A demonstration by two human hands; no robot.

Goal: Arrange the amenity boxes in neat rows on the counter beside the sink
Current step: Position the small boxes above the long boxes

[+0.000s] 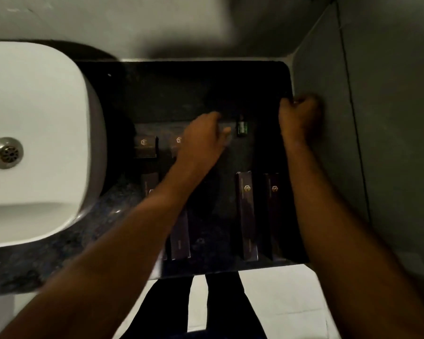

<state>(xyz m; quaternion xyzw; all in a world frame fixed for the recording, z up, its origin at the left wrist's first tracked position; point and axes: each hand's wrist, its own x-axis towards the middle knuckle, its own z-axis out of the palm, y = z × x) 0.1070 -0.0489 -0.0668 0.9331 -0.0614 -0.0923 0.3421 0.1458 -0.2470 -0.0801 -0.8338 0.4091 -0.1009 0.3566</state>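
Both bare arms reach up over the dark worktop point(181, 94). The left hand point(201, 140) lies palm down at 12 o'clock from the picture's middle, its grip curled loosely over a short box point(224, 129); I cannot tell if it is pinching it. The right hand point(300, 113) is a tight fist at 2 o'clock, at the worktop's edge by the grey wall point(328, 143). Two more short boxes sit in the back row, one point(145, 146) clear, one point(178, 143) half hidden by the left hand. Long boxes point(247, 216) lie in a front row at 5 o'clock. A small green thing point(242, 128) stands between the hands. The white sink point(34, 106) is at 9 o'clock.
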